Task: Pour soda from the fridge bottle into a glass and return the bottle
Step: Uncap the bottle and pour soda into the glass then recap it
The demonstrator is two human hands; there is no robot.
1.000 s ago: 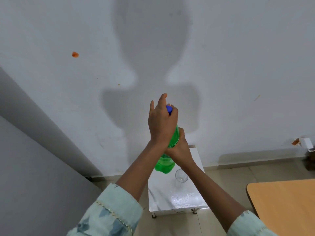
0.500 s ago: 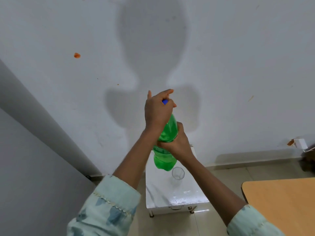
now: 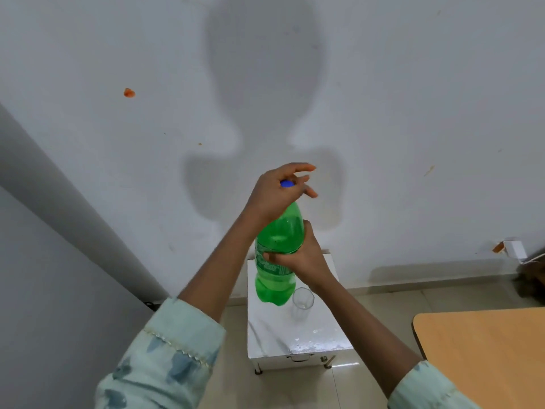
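Observation:
A green soda bottle (image 3: 278, 240) with a blue cap (image 3: 287, 183) is held upright in the air above a small white table (image 3: 295, 340). My right hand (image 3: 300, 258) is wrapped around the bottle's middle, over the label. My left hand (image 3: 277, 196) sits over the bottle's top, thumb and fingers around the cap, with the other fingers spread. A clear empty glass (image 3: 302, 301) stands on the table just right of the bottle's base.
A wooden table corner (image 3: 483, 355) is at the lower right. A grey wall rises close behind the white table, and a grey surface fills the left side. A small white box (image 3: 514, 248) sits low on the wall at the right. The floor is tiled.
The bottle has been lifted a little higher. My left hand has turned on the cap, its fingers now spread out to the right.

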